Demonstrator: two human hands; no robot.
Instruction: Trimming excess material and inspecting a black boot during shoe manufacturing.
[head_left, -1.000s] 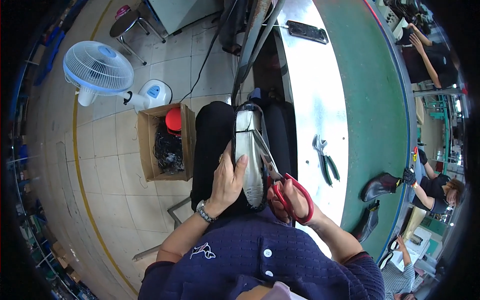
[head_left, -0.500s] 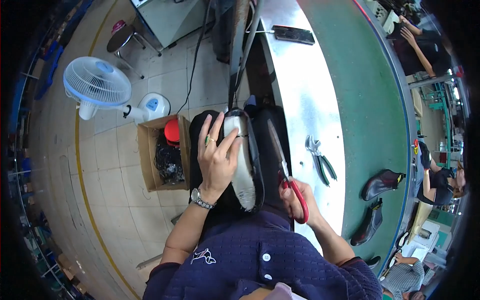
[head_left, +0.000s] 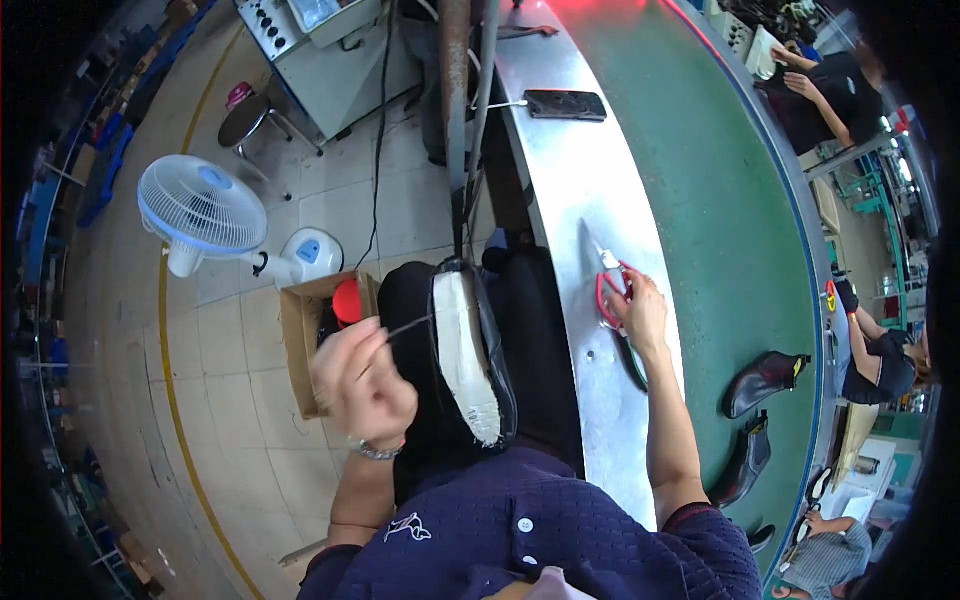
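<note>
An upturned black shoe (head_left: pixel 463 350), its pale sole side facing up, rests at my lap. My left hand (head_left: pixel 366 385), smeared by motion, is raised left of the shoe with its fingers pinched on a thin dark strip (head_left: pixel 410 326) that points toward the shoe's edge. On the metal bench at right, my right hand (head_left: pixel 642 312) has its fingers on the red handles of scissors (head_left: pixel 608 285), whose blades point away from me. Beside that hand lie pliers with dark green handles (head_left: pixel 633 366), partly hidden by it.
A cardboard box (head_left: pixel 303 345) with a red round thing (head_left: pixel 347 300) stands left of my knee, near a fan (head_left: pixel 205 205). A phone (head_left: pixel 566 105) lies on the bench (head_left: pixel 615 440). Dark boots (head_left: pixel 762 384) stand on the green surface (head_left: pixel 715 250). Co-workers are at far right.
My right hand has carried the scissors from above my lap onto the bench. My left hand has lifted off the shoe and moved left with a dark strip.
</note>
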